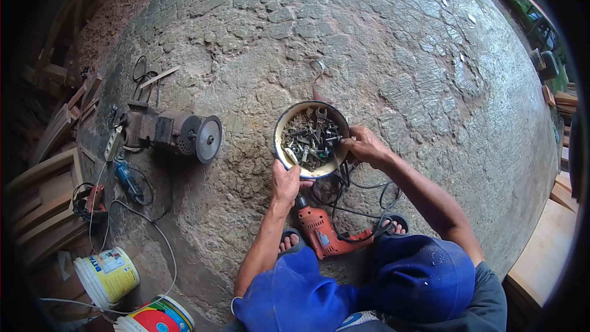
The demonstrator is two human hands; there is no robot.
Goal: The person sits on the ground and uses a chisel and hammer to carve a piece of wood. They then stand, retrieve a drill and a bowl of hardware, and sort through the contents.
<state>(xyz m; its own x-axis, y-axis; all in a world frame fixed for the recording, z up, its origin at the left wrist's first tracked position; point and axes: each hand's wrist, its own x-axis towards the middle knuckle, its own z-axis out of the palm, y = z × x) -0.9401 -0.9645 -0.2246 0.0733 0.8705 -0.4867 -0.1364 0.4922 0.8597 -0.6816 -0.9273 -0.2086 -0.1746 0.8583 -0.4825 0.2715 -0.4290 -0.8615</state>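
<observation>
The bowl (311, 140) stands on the rough stone floor (393, 67) just in front of the squatting person, and the left hand (286, 183) closes on its near rim, I think to keep it steady, while the right hand (364, 146) rests on the right rim with the fingers reaching in among the parts. The bowl is round, cream-coloured inside, and full of dark metal nuts, bolts and small wrenches. A red drill (322, 233) with a black cable lies between the feet, close behind the bowl.
</observation>
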